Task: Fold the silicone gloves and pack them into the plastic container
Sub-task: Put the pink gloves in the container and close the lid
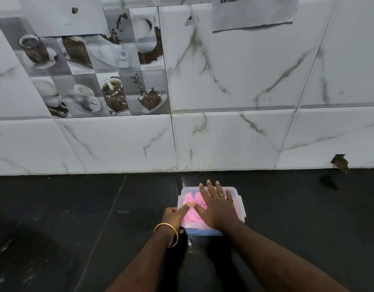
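A clear plastic container (239,204) with a lid on top stands on the black counter, close to the wall. Folded pink silicone gloves (189,201) show through the lid, with something blue low at the near side. My right hand (213,204) lies flat on the lid, fingers spread, palm pressing down. My left hand (174,216) grips the container's left edge, its forefinger stretched over the lid and touching my right thumb. A gold bangle sits on the left wrist; rings are on the right fingers.
The black counter (76,218) runs wide to both sides. The white marble-tiled wall (224,133) rises just behind the container. A chipped hole in the wall (340,162) is at the right. A paper with a QR code (251,11) hangs above.
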The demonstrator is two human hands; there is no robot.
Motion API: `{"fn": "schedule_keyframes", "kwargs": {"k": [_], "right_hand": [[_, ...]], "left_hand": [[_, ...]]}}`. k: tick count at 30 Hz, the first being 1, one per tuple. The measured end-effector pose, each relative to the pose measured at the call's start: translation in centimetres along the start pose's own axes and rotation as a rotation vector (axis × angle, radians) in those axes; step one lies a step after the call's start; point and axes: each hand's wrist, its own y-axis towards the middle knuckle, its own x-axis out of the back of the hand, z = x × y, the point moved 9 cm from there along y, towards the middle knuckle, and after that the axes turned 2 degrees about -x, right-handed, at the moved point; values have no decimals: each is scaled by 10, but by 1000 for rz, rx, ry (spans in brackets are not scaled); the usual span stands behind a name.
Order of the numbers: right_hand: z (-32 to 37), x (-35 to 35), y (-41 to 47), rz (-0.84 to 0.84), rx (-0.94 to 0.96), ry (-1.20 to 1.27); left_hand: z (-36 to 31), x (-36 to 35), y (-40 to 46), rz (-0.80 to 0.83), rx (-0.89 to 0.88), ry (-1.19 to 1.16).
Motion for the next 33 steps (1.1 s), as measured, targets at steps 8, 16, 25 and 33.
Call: {"fn": "schedule_keyframes", "kwargs": {"k": [8, 16, 25, 33], "right_hand": [[0, -1, 1, 4, -2, -7], [0, 1, -1, 17, 0, 6], [1, 3, -3, 5, -3, 4], [2, 6, -5, 22, -2, 4]], "left_hand": [[-25, 2, -11, -69, -218, 17], [-32, -3, -17, -38, -244, 162], [-42, -7, -24, -93, -273, 443], [-44, -12, -24, -94, -287, 768]]}}
